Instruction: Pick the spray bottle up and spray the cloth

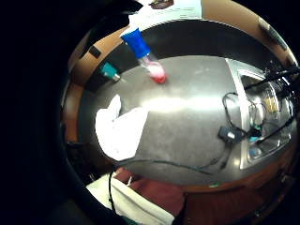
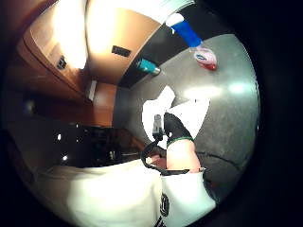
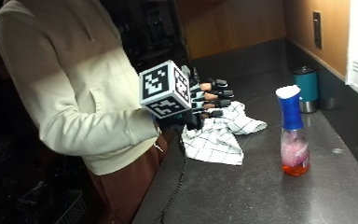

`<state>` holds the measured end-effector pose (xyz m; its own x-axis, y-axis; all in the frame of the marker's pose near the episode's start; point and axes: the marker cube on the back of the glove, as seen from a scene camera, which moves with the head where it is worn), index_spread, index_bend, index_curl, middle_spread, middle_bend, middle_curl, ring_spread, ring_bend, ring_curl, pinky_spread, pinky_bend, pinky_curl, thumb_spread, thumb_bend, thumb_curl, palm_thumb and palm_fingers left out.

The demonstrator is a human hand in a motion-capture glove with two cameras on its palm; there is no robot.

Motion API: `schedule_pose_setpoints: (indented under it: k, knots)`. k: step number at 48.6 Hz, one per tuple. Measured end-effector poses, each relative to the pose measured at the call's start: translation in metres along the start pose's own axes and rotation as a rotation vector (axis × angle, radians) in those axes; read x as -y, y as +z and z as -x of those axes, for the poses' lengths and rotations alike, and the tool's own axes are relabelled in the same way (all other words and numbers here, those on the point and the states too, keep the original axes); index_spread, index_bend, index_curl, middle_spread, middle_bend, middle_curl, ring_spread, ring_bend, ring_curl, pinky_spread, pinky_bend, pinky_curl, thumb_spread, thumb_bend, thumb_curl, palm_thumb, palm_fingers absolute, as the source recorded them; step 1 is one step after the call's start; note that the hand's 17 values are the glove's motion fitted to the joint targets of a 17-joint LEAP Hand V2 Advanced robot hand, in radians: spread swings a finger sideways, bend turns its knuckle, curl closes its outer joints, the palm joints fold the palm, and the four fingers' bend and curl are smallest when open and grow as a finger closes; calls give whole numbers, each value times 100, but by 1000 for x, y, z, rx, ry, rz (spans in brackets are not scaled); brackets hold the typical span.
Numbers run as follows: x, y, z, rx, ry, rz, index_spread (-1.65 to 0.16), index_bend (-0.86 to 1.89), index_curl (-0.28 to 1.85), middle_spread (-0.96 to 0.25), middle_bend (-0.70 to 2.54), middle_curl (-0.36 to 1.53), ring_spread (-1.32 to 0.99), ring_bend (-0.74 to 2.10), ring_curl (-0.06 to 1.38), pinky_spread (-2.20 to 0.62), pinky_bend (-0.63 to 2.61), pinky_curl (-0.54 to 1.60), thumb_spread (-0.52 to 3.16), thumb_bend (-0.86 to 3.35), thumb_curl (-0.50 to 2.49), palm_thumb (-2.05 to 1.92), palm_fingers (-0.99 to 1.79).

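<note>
A: Start with the biggest thing. What does the dark grey speckled stone counter [image 3: 253, 196] carry?

B: 3 things that matter. The white cloth with thin black check lines [image 3: 219, 133] lies crumpled near the counter's front edge, just in front of the person in the cream hooded top. It sits there, I judge, because that is where the spray is meant to land: close to the body and spread enough to offer a broad face.

A: And the bottle?

B: The clear spray bottle with pink-to-orange liquid, blue neck and white cap [image 3: 292, 133] stands upright to the right of the cloth, well apart from it, with bare counter between. Nothing touches it.

A: Anything behind?

B: 1 teal metal travel mug [image 3: 306, 88] stands farther back, near the wall.

A: The gloved right hand [image 3: 197, 105]?

B: It hangs in the air above the near edge of the cloth, fingers [image 3: 211, 95] stretched out and slightly spread towards the far right, gripping nothing. The palm views show cloth and bottle lying well away from the palm, which agrees.

A: So the pick-up?

B: Not yet done, as I read it. The hand is open and pointed roughly along the counter, likely readied for a reach to the bottle's narrow neck.
</note>
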<state>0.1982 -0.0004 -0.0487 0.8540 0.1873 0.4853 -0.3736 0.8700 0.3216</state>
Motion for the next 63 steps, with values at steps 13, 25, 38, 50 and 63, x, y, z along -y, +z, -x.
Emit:
schedule_pose_setpoints:
  k: [13, 25, 38, 50, 63]
  knots:
    - [45, 24, -2, 214, 5, -88, -32, 10, 25, 0, 24, 34, 2, 29, 26, 21, 27, 34, 97, -3, 47, 70, 26]
    - [95, 55, -23, 387, 63, -130, -32, 11, 22, -1, 25, 35, 1, 32, 28, 20, 31, 36, 93, -3, 46, 69, 23]
    - [146, 94, -43, 456, 114, -114, -32, 12, 21, -1, 25, 35, 0, 34, 29, 19, 34, 37, 91, -4, 43, 64, 20]
    - [166, 116, -49, 474, 123, -89, -33, 12, 21, -1, 25, 35, -1, 35, 29, 18, 36, 37, 90, -3, 42, 63, 20]
    - [186, 130, -49, 528, 149, -118, -33, 12, 20, -3, 27, 36, -3, 38, 30, 16, 35, 36, 89, -3, 41, 63, 26]
